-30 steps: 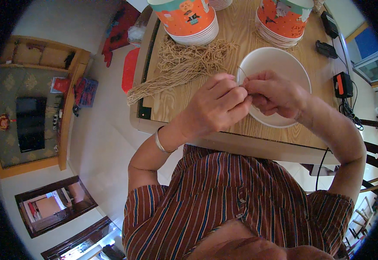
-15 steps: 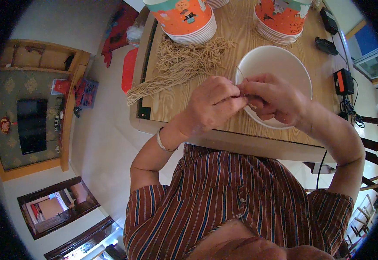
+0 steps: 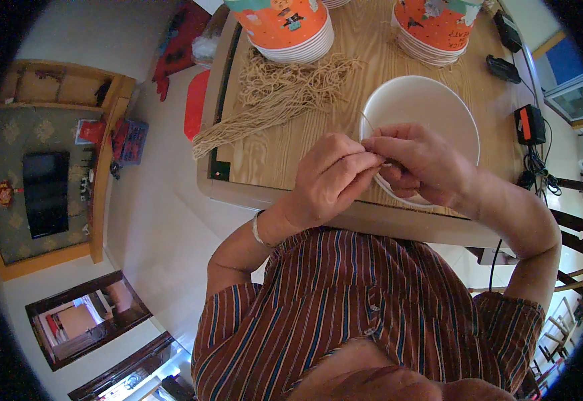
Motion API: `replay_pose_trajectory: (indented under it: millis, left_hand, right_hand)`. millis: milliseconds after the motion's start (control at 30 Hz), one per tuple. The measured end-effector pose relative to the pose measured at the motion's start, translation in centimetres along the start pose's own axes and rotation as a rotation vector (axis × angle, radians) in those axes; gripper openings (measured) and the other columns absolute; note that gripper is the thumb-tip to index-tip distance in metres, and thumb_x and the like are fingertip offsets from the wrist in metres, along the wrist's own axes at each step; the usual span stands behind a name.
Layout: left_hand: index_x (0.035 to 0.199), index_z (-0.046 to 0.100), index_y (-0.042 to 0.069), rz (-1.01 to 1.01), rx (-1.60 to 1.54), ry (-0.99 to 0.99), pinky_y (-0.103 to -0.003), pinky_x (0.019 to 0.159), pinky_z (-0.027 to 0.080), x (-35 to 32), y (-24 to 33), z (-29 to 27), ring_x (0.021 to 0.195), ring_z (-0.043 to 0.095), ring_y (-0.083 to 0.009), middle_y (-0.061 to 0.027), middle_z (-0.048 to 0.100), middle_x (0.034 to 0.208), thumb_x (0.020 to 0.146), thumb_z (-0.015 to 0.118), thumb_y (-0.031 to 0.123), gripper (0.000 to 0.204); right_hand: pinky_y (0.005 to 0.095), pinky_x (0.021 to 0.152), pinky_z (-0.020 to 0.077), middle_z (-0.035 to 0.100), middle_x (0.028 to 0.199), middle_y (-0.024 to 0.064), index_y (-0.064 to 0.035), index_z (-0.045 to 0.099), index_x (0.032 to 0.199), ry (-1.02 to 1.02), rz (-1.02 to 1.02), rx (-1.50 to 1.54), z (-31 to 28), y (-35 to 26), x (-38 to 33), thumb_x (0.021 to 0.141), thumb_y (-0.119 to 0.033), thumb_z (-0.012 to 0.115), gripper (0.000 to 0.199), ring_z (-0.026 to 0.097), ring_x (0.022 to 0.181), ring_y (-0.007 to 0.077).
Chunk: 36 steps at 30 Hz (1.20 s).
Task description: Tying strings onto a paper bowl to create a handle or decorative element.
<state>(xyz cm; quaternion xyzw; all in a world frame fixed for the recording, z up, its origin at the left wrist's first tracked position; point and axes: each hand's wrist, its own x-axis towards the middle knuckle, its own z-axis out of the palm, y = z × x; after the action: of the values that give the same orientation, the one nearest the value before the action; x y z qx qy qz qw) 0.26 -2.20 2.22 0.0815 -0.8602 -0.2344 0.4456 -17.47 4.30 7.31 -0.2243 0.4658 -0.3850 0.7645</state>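
Note:
My left hand (image 3: 335,175) and my right hand (image 3: 428,164) meet fingertip to fingertip over the near left rim of a white bucket or bowl (image 3: 435,100). Both are closed in a pinch on a thin tan cord (image 3: 367,119), whose short end sticks up above my fingers. Most of that cord is hidden by the fingers. On the table, left of the bowl, lies a loose bundle of tan cords (image 3: 274,97), curly at the far end and gathered straighter toward the left edge.
Two stacks of orange printed paper buckets stand at the back, one left (image 3: 291,33) and one right (image 3: 435,30). Black adapters (image 3: 530,123) with cables lie along the right side. The wooden table's (image 3: 251,160) near edge runs just below my hands.
My left hand has dropped slightly toward me, its wrist bending more. The fingertips of both hands remain together, and the view has shifted a little.

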Motion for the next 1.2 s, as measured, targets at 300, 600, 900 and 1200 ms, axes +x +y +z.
replay_pose_trajectory:
  millis: [300,600,900,1200]
  left_hand:
    - [0.094,0.066,0.004,-0.089,-0.164,-0.074,-0.032,0.065,0.05,0.1,0.6,-0.4,0.075,0.059,-0.0226,-0.0066,0.059,0.087,0.072,0.076,0.0,0.025]
    - [0.092,0.065,0.004,-0.277,-0.329,-0.081,-0.03,0.07,0.051,0.1,0.9,-1.1,0.081,0.06,-0.0185,-0.007,0.06,0.089,0.078,0.072,-0.002,0.017]
    - [0.093,0.064,0.002,-0.461,-0.343,0.151,-0.027,0.074,0.048,-1.4,-0.1,-0.1,0.084,0.059,-0.0157,-0.0065,0.06,0.092,0.082,0.068,-0.003,0.013]
    - [0.092,0.065,0.002,-0.523,-0.218,0.129,-0.026,0.073,0.049,-0.4,0.7,-0.3,0.081,0.06,-0.0152,-0.007,0.06,0.09,0.081,0.068,-0.005,0.013]
  right_hand:
    - [0.0198,0.036,0.027,0.046,0.057,-0.0033,-0.007,0.057,0.087,0.003,-0.011,0.016,0.1,0.4,0.2,0.098,-0.024,0.052,0.021,0.039,0.042,0.0039]
    - [0.0195,0.036,0.0279,0.048,0.058,-0.0026,-0.0062,0.058,0.089,-0.007,0.007,-0.033,0.1,0.2,0.2,0.099,-0.023,0.051,0.02,0.04,0.042,0.0045]
    - [0.0202,0.04,0.0336,0.049,0.061,-0.002,-0.007,0.058,0.09,0.141,-0.106,-0.257,0.3,0.3,0.0,0.095,-0.019,0.058,0.013,0.043,0.046,0.0051]
    - [0.0192,0.043,0.0356,0.049,0.064,-0.003,-0.0062,0.058,0.093,0.143,-0.098,-0.217,0.3,0.1,-0.2,0.091,-0.011,0.061,0.006,0.043,0.05,0.0042]
